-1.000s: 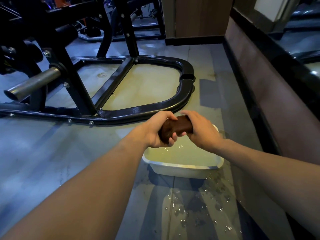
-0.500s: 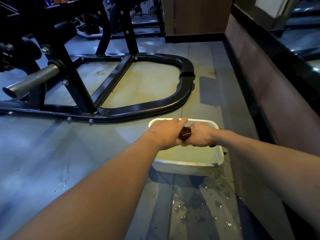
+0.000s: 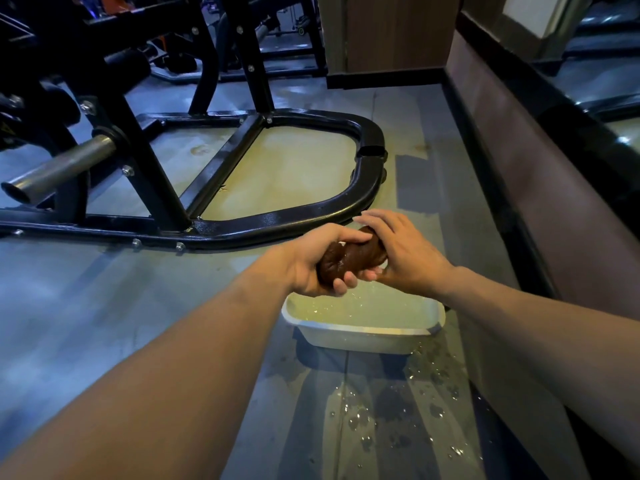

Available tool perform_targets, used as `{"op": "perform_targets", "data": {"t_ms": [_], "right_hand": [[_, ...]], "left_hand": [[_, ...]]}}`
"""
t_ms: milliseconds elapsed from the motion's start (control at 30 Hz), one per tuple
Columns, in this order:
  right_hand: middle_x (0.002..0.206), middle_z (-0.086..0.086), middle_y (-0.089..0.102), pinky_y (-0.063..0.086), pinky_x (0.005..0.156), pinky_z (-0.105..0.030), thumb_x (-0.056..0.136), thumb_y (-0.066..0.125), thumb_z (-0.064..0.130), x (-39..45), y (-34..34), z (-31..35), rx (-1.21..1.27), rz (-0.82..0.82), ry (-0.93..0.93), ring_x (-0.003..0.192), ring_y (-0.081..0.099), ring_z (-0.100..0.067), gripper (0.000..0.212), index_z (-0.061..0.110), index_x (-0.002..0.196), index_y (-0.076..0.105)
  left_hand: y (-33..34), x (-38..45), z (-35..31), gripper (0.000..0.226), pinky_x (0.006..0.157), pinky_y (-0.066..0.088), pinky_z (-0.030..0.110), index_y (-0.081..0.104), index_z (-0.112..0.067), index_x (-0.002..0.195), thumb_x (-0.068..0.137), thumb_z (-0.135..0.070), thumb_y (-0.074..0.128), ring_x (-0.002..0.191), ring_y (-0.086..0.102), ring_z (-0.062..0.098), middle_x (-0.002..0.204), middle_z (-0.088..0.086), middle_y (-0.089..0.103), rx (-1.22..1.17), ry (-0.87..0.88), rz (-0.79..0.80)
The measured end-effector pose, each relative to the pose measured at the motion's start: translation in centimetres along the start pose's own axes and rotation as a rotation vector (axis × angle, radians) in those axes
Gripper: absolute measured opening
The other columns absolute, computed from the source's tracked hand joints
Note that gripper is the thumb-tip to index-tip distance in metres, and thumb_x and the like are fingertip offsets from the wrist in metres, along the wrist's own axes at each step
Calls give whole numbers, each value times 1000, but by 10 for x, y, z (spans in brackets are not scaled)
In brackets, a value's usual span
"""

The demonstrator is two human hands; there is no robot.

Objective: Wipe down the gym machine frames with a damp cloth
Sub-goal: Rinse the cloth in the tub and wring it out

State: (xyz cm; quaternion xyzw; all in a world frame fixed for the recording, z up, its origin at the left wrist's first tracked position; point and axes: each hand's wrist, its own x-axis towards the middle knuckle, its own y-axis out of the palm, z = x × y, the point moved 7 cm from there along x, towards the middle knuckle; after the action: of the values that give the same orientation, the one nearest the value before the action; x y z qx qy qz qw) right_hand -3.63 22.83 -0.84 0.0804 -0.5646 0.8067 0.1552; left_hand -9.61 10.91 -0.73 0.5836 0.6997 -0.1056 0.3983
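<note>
Above the white basin (image 3: 360, 332), the brown cloth (image 3: 353, 259) is bunched into a thick twisted roll, the left hand (image 3: 317, 263) curled round its near end and the right hand (image 3: 403, 252) wrapped over its far end, fingers closed on it from above. Soaked, it looks soft, limp and somewhat heavy with water, probably slick, so it is best held by both ends of the roll while being wrung. Just beyond the basin lies the black machine frame (image 3: 287, 216), whose rigid tubes should suit a flat palm-backed pad.
</note>
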Motion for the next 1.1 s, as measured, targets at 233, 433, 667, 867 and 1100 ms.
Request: {"op": "perform_targets", "data": {"t_ms": [233,433,667,867,1100], "right_hand": [[112,-8,69,45,79,-35,86,76,18,1,-14,-7,64,-44,148,102,64,-32,42,14,124,58],[80,4,63,42,57,-27,97,63,42,-5,7,-22,-161,307,355,74,63,-17,18,24,94,60],[84,-2,65,51,65,-32,97,58,31,-4,33,-17,-126,539,559,73,63,-21,18,15,98,67],[99,-12,74,60,80,-45,90,66,30,-6,43,-18,100,648,588,80,66,-25,23,15,105,73],[137,-6,62,54,102,-47,94,72,38,3,29,-16,-21,311,437,120,59,-27,58,22,145,48]], "left_hand": [[12,9,-5,56,44,41,16,61,-3,116,95,-55,61,54,50,9,77,3,56,16,16,-36],[-1,28,-9,37,55,53,27,62,-6,111,87,-27,81,66,61,16,85,8,62,732,101,-366],[0,24,-23,26,71,47,30,60,-25,115,92,-29,70,87,63,18,99,-1,66,1547,378,-747],[7,20,-23,44,79,48,32,47,-31,135,97,-34,68,105,63,22,122,0,61,1780,666,-729],[-15,17,-34,19,75,56,37,65,-26,111,92,-30,68,89,66,23,97,0,67,1467,420,-956]]}}
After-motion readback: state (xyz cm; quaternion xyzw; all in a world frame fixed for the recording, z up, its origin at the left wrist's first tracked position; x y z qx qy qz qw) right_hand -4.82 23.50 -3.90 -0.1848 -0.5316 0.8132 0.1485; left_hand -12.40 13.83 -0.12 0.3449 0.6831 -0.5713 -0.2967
